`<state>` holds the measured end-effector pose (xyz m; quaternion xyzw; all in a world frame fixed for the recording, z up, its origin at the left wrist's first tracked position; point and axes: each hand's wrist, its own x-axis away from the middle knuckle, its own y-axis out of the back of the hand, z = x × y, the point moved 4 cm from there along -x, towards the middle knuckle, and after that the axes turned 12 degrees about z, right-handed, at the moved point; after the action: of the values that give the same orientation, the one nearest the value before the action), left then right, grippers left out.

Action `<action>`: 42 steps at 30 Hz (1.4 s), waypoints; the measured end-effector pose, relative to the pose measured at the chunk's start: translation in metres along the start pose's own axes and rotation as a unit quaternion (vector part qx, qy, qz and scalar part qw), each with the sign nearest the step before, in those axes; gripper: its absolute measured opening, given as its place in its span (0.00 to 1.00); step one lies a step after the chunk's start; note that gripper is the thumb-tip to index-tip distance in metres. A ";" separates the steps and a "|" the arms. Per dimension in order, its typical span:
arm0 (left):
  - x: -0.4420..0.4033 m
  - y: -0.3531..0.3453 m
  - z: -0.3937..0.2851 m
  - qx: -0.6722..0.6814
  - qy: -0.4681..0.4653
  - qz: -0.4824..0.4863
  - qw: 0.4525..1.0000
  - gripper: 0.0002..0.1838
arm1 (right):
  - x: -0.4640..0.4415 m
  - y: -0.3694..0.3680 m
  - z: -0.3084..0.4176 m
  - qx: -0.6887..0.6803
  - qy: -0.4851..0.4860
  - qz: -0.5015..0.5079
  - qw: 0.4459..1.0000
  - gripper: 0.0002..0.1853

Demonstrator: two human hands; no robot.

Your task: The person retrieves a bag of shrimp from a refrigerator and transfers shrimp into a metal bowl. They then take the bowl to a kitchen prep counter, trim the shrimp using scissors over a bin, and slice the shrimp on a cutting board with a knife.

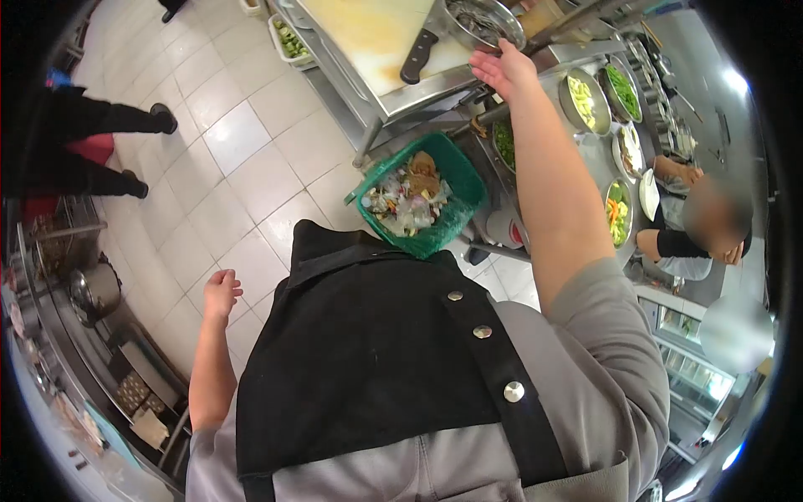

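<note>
In the head view, I look down past a black apron (360, 343) with both arms in sight. My right hand (502, 74) is reached out to the corner of the desk (435, 94), palm partly turned up and fingers spread fairly wide, its thumb side at the near rim of a metal bowl (512, 35). I see nothing in that palm; I cannot tell whether the thumb presses on the bowl or only meets its edge. The bowl sits at the top of the view and has dark, greyish pieces in it. Just beside it, a black-handled knife (419, 57) lies on the pale board (376, 42), handle toward me. My left hand (222, 294) hangs over the tiled floor (242, 138), well apart from the desk, fingers loosely curled and nothing visible in them. Between my apron and the desk stands a green bin (467, 180), holding plastic and scraps. To the right of my right forearm I have a bowl of pale cut pieces (583, 105), a bowl of chopped greens (622, 90) and a bowl of orange and green vegetables (619, 216). Past those is a co-worker (682, 244); at far left, a person in dark trousers (100, 117).
</note>
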<state>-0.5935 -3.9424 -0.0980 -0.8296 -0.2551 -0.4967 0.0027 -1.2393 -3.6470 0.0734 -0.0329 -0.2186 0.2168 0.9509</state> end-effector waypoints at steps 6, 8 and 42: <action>-0.025 -0.002 -0.070 -0.073 -0.116 0.021 0.990 0.17 | -0.002 0.004 -0.005 0.022 0.017 0.013 1.000 0.24; -0.030 -0.010 -0.086 -0.059 -0.134 0.017 0.989 0.15 | 0.000 0.013 -0.003 0.011 -0.007 0.042 0.999 0.29; -0.129 -0.025 -0.302 -0.052 -0.322 0.043 0.945 0.14 | 0.162 0.043 0.398 0.363 0.559 -0.443 0.599 0.14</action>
<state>-0.9014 -4.0529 -0.0581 -0.9543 -0.1807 -0.2155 -0.1012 -1.2958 -3.5521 0.4909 0.3015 0.4648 -0.2305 0.8000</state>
